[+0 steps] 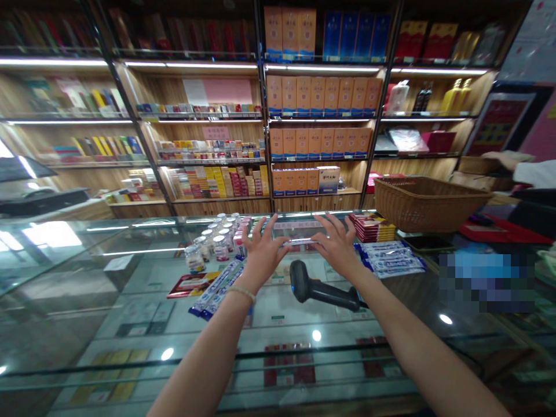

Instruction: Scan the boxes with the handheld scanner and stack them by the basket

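My left hand (pixel 263 252) and my right hand (pixel 339 246) reach out over the glass counter. Between them they hold a thin, pale strip-like item (pixel 299 241) level, one end pinched in each hand. The other fingers are spread and raised. What kind of item it is, I cannot make out. Just below my hands lies a black barcode scanner (pixel 324 291). Beside my left wrist are blue-and-white long packets (pixel 217 288) and a red flat pack (pixel 190 285). Several more blue-and-white packets (pixel 391 259) lie to the right of my right hand.
Small capped jars (pixel 220 248) stand left of my hands. A stack of red packs (pixel 373 227) sits at the right, before a wicker basket (pixel 430 197). Behind the glass counter (pixel 143 313) rise shelves with orange boxes (pixel 321 92). Another person's sleeve (pixel 536 172) shows at far right.
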A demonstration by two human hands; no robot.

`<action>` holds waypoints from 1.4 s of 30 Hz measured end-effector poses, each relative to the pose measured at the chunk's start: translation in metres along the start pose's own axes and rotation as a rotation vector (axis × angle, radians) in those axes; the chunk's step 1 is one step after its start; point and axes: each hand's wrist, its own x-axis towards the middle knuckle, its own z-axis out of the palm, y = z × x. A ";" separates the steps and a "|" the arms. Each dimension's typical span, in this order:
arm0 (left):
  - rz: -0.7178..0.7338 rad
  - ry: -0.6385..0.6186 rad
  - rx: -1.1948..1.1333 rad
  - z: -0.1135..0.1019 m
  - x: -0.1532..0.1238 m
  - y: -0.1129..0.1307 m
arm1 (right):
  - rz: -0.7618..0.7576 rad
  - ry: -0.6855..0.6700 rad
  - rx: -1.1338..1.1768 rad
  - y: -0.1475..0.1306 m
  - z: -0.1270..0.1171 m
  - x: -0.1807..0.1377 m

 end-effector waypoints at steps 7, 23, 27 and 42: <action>0.010 0.088 0.020 0.003 0.000 -0.001 | 0.088 -0.043 0.073 -0.001 -0.005 0.004; 0.166 0.318 0.070 0.013 -0.003 -0.004 | 0.155 -0.143 0.209 -0.003 -0.005 0.002; 0.161 0.306 0.076 0.015 -0.003 -0.008 | 0.132 -0.116 0.169 -0.003 -0.007 0.002; 0.071 0.179 0.002 0.009 -0.006 -0.008 | 0.149 -0.147 0.089 -0.001 -0.007 0.000</action>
